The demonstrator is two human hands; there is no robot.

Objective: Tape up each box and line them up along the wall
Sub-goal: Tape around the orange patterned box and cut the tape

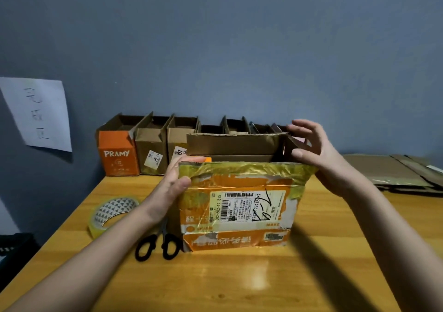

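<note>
An orange cardboard box (236,206) with a shipping label and old yellowish tape stands open in the middle of the wooden table (215,283), its flaps up. My left hand (176,180) holds the box's upper left corner, thumb on the front flap. My right hand (311,148) is at the upper right corner with fingers spread around the right side flap. A roll of clear tape (112,212) lies to the left. Black-handled scissors (157,245) lie in front of the box's left side.
Several open boxes line the blue wall behind, starting with an orange PRAMY box (118,153). Flattened cardboard (393,172) is stacked at the right. A white paper sheet (38,112) hangs on the wall at left. A dark object (14,244) sits beyond the table's left edge.
</note>
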